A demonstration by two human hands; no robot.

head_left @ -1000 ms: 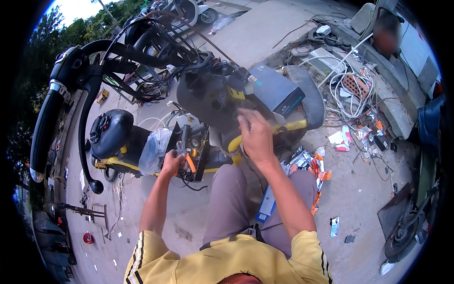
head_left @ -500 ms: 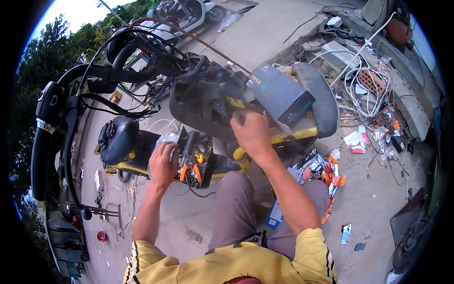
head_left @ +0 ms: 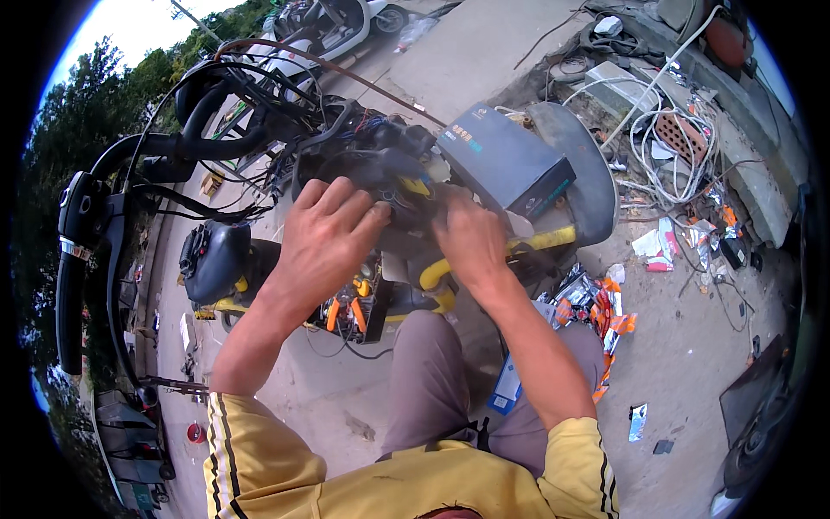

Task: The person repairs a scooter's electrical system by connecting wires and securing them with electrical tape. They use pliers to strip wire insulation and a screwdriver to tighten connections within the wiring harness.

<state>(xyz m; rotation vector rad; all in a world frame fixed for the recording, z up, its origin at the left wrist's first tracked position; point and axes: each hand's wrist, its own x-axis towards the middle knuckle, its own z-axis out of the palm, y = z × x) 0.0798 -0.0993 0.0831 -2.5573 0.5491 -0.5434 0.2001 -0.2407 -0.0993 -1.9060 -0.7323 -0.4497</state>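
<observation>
In front of me is a partly stripped electric scooter with a dark, dusty plastic panel [head_left: 363, 173] below its handlebar [head_left: 186, 138]. My left hand [head_left: 328, 233] is closed over the panel's near edge, knuckles up and thumb to the right. At the panel's right end, my right hand [head_left: 471, 238] is closed with fingers curled in; its fingertips are partly hidden. A small yellow piece [head_left: 417, 186] shows between the hands. Beneath my left wrist sits an open tool case [head_left: 373, 316] with orange-handled pliers [head_left: 357, 313].
A dark blue-grey box [head_left: 510, 160] rests on the scooter at the right, beside a grey curved fender [head_left: 575, 173]. Loose wires [head_left: 290, 95] hang around the handlebar. At left is a black seat [head_left: 216, 255]. Torn foil packaging [head_left: 596, 311] and coiled white cable [head_left: 670, 164] lie at right.
My left hand has left the tool case and moved up and right onto the panel. The right hand has dropped slightly, and the panel has shifted and tilted.
</observation>
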